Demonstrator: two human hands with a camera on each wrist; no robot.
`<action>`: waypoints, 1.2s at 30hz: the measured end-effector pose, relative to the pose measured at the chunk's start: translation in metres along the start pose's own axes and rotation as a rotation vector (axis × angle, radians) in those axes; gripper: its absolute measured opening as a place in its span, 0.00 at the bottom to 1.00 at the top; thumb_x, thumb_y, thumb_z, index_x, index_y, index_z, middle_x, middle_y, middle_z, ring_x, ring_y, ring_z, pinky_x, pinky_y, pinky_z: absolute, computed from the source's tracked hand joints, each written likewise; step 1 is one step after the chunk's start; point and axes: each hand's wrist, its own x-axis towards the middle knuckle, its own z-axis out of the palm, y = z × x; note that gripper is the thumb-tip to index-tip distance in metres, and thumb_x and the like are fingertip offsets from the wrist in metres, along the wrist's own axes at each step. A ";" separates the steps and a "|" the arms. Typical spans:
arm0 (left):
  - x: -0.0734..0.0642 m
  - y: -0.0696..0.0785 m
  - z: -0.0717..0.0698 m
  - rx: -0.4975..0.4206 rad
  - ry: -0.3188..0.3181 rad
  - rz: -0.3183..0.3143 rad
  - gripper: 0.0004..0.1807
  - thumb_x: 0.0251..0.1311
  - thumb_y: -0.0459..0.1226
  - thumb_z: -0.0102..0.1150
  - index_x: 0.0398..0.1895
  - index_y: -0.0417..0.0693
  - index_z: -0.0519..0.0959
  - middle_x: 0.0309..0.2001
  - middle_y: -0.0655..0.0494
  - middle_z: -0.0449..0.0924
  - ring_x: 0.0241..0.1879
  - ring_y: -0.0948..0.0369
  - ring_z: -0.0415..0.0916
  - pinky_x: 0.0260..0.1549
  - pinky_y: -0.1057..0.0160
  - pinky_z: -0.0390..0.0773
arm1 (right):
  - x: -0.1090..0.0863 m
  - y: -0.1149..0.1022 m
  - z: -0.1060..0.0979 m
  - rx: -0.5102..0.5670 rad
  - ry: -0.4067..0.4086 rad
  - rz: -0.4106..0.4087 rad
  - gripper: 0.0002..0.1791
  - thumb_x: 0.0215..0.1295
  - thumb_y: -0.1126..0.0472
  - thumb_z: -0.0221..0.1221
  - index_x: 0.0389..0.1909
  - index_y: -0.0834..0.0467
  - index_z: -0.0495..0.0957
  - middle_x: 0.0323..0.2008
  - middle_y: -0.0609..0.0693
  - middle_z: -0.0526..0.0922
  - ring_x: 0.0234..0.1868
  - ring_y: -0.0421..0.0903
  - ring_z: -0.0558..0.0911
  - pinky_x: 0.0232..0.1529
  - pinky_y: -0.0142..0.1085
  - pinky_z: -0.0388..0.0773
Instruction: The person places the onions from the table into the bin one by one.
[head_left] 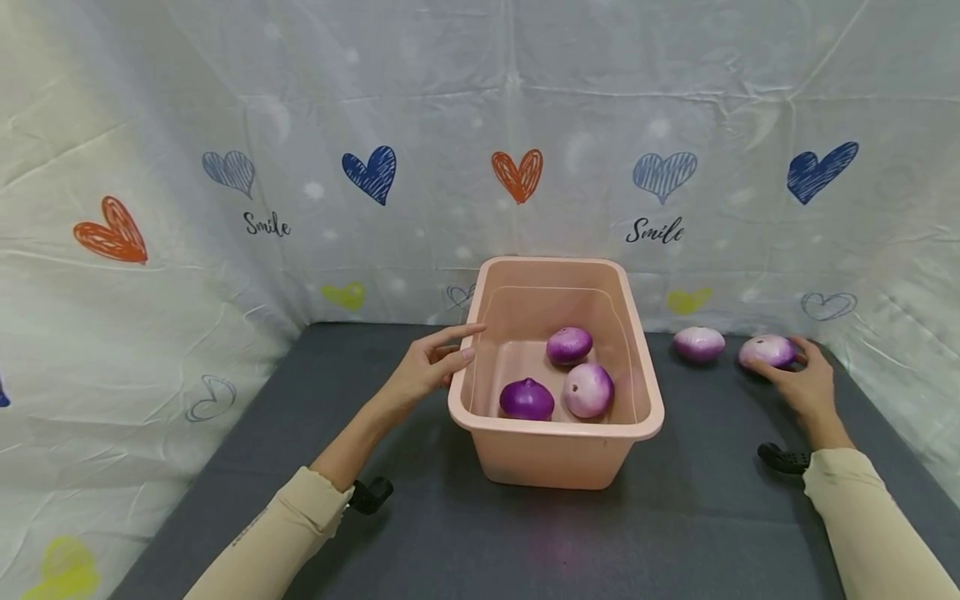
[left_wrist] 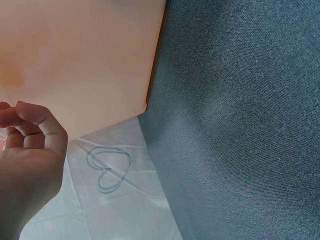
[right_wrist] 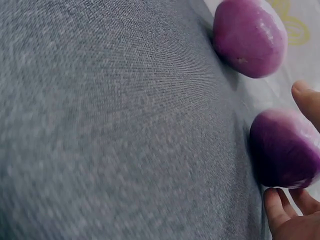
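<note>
A pink plastic tub (head_left: pixel 557 457) stands mid-table with three purple onions inside (head_left: pixel 527 398) (head_left: pixel 569 345) (head_left: pixel 588 389). My left hand (head_left: pixel 438 362) hovers by the tub's left rim with fingers loosely extended, holding nothing; the left wrist view shows its curled fingers (left_wrist: pixel 31 127) beside the tub wall (left_wrist: pixel 80 55). At the back right, my right hand (head_left: pixel 804 377) curls around a pale purple onion (head_left: pixel 765 350). In the right wrist view that onion (right_wrist: pixel 285 150) lies between the thumb (right_wrist: pixel 307 102) and the fingers (right_wrist: pixel 280 212). Another onion (head_left: pixel 699 342) (right_wrist: pixel 250 35) lies just left of it.
A dark grey cloth (head_left: pixel 420 533) covers the table. White sheets printed with hearts (head_left: pixel 517 173) wall it in at the back and both sides. The tub sits between my two arms.
</note>
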 end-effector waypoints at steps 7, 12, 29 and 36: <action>0.000 0.003 0.000 0.019 -0.002 0.006 0.25 0.74 0.41 0.56 0.73 0.52 0.72 0.51 0.35 0.80 0.29 0.57 0.72 0.33 0.58 0.77 | 0.004 0.004 0.004 -0.015 0.024 0.005 0.49 0.65 0.53 0.69 0.78 0.66 0.54 0.69 0.73 0.64 0.65 0.65 0.67 0.46 0.31 0.67; 0.000 0.001 0.000 0.011 -0.007 0.013 0.25 0.75 0.40 0.56 0.73 0.51 0.72 0.49 0.33 0.80 0.29 0.57 0.71 0.32 0.59 0.75 | 0.003 0.003 0.004 -0.018 0.039 0.013 0.49 0.64 0.51 0.70 0.78 0.65 0.55 0.69 0.71 0.65 0.65 0.64 0.67 0.47 0.32 0.68; 0.000 0.001 -0.001 -0.012 -0.016 0.017 0.26 0.74 0.41 0.56 0.73 0.51 0.72 0.51 0.43 0.82 0.33 0.56 0.76 0.32 0.60 0.79 | -0.012 -0.002 -0.008 0.058 -0.025 0.001 0.48 0.66 0.48 0.69 0.77 0.66 0.57 0.68 0.72 0.65 0.58 0.56 0.68 0.36 0.23 0.68; 0.001 0.001 -0.001 -0.033 -0.021 0.024 0.26 0.74 0.41 0.57 0.73 0.51 0.73 0.51 0.40 0.82 0.38 0.53 0.79 0.33 0.59 0.81 | -0.018 -0.004 -0.016 0.146 -0.087 0.015 0.45 0.67 0.52 0.69 0.77 0.63 0.57 0.66 0.70 0.63 0.51 0.39 0.72 0.38 0.21 0.73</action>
